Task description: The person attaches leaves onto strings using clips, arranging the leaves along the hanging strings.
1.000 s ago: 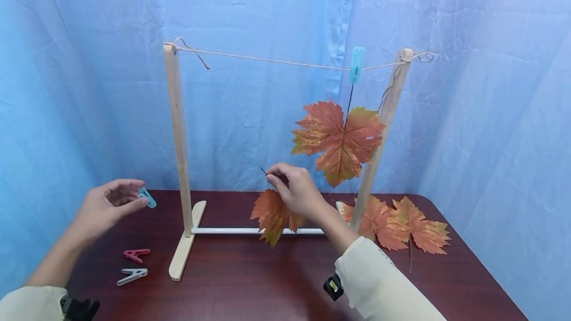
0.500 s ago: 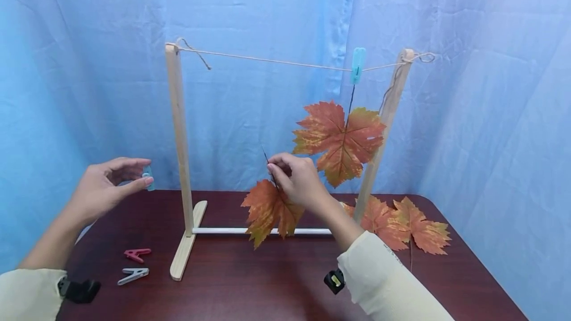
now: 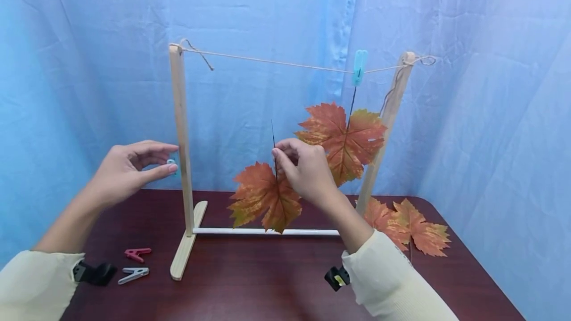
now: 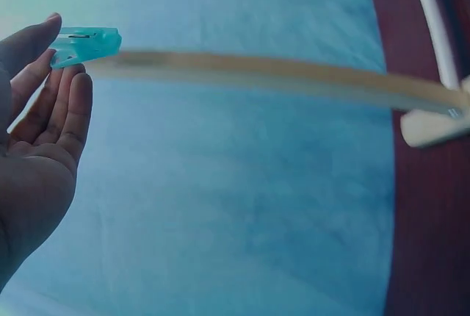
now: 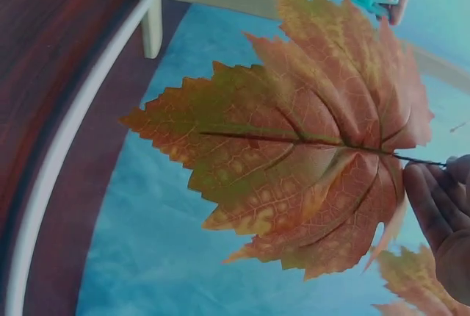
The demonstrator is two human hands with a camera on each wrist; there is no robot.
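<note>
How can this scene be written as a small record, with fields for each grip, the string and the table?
Left grip: pinches a turquoise clip
Right grip: pinches the dark stem of an autumn leaf, which hangs below it
String: stretched between two wooden posts
On the string: one hung leaf, its stem held by a second clip
Table, left side: red clip, grey clip
Table, right side: loose leaves, at least two, partly hidden
Background: blue curtain
</note>
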